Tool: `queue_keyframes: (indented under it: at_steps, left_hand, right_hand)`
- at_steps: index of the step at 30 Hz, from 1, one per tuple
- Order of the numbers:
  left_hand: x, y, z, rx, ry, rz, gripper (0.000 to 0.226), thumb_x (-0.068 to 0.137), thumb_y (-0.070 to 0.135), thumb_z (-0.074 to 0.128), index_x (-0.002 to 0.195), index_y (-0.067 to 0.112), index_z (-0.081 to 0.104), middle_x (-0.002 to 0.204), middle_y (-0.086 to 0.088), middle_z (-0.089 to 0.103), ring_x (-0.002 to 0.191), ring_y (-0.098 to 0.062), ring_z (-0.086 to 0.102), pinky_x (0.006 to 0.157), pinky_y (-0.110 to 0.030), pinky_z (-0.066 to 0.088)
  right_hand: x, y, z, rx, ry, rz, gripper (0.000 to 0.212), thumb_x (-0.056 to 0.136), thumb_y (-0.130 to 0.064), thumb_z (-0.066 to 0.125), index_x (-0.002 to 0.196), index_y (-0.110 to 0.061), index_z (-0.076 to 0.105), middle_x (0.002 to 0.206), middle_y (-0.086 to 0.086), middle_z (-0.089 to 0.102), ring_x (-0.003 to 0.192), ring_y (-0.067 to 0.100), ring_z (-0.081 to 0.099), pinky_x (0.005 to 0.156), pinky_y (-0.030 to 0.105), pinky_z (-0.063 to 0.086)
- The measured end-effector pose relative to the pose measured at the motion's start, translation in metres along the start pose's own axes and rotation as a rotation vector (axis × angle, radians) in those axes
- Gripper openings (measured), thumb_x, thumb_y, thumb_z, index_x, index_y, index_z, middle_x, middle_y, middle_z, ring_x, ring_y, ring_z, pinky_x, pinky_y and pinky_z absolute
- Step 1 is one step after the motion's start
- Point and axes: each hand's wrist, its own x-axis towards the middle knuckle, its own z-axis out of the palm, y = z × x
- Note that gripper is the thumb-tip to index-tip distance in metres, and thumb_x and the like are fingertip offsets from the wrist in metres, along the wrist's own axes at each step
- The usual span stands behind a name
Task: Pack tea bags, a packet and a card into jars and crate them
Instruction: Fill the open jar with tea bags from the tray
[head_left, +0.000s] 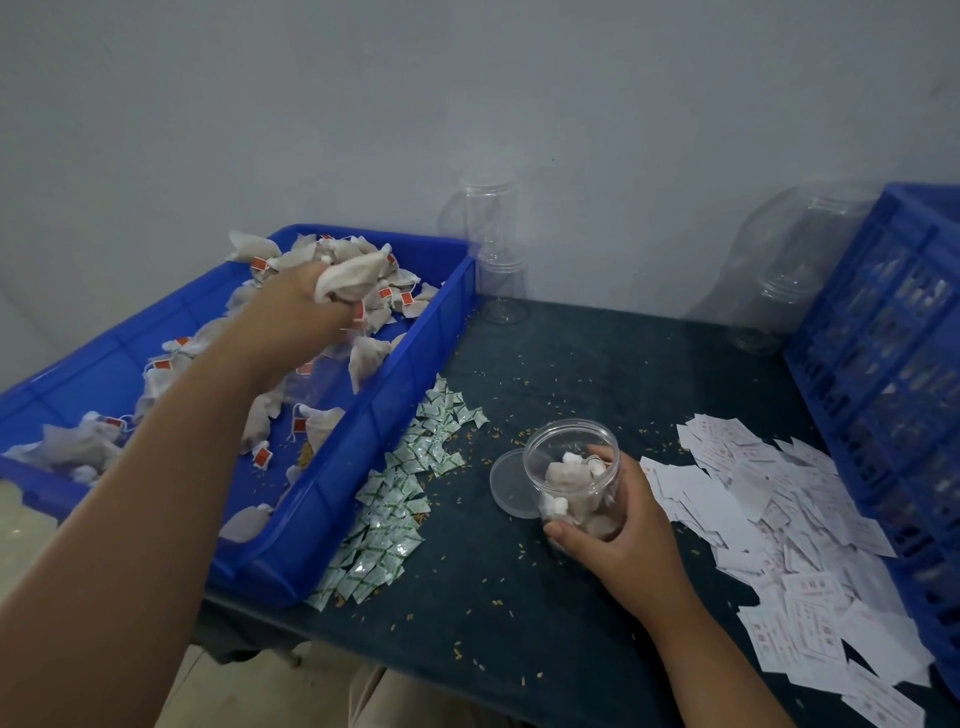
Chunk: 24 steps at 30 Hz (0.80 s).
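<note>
Your right hand (618, 535) holds the clear jar (571, 478) with its open mouth facing up and leaning a little away from your palm, so its long axis runs near upright, from the base by your thumb (563, 532) up to the rim. Your fingers (605, 460) curl round the jar's far side and the thumb crosses its near lower wall, a full wrapping grip. Several tea bags lie inside it. I cannot tell whether its base touches the table (519, 597). The lid (506, 483) lies flat just beyond your thumb side, touching or almost touching the jar. Your left hand (291, 312) reaches into the blue tray (363, 431), its fingers closed tight on a clump of tea bags (353, 278) that bulges out past the fingertips, with more bags loose below the knuckles. Between your two hands, along the tray's wall, lies a strip of green and white packets (400, 493). Beyond the back of your right hand spreads a heap of white cards (779, 519), and past that stands the blue crate (883, 338).
</note>
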Motion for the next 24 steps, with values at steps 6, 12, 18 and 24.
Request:
queue_keyframes:
  at_steps: [6,12,18,24]
  left_hand:
    - [-0.017,0.048,0.014,-0.449,0.002,0.016,0.016,0.106,0.010,0.054,0.119,0.001,0.057,0.103,-0.015,0.070,0.078,-0.006,0.074,0.064,-0.018,0.058]
    - [-0.036,0.104,0.073,-0.856,-0.028,-0.027,0.016,0.104,0.000,0.048,0.100,0.013,0.056,0.077,-0.002,0.049,0.064,-0.010,0.049,0.057,-0.025,0.043]
    - [-0.043,0.115,0.126,-1.131,-0.117,-0.116,0.020,0.102,-0.002,0.048,0.100,0.013,0.061,0.077,0.002,0.053,0.064,-0.008,0.048,0.053,-0.021,0.040]
    - [-0.058,0.089,0.148,-0.519,-0.433,-0.003,0.007,0.101,0.021,0.064,0.108,0.020,0.066,0.087,-0.004,0.074,0.079,-0.023,0.071,0.076,-0.040,0.057]
  right_hand:
    - [0.001,-0.003,0.001,0.007,-0.011,-0.011,0.079,0.065,-0.049,0.096,0.134,-0.057,0.057,0.136,-0.021,0.071,0.126,0.004,0.070,0.101,0.021,0.057]
    - [0.000,-0.008,0.000,0.013,0.003,-0.026,0.074,0.068,-0.044,0.096,0.129,-0.062,0.058,0.131,-0.022,0.073,0.121,0.002,0.071,0.095,0.013,0.054]
    - [-0.001,-0.009,-0.002,0.069,0.030,-0.023,0.076,0.070,-0.043,0.097,0.136,-0.049,0.059,0.134,-0.015,0.073,0.125,0.010,0.071,0.096,0.020,0.058]
    - [-0.002,-0.007,-0.003,0.076,0.065,-0.037,0.077,0.070,-0.041,0.096,0.137,-0.045,0.058,0.137,-0.015,0.071,0.127,0.012,0.070,0.099,0.025,0.059]
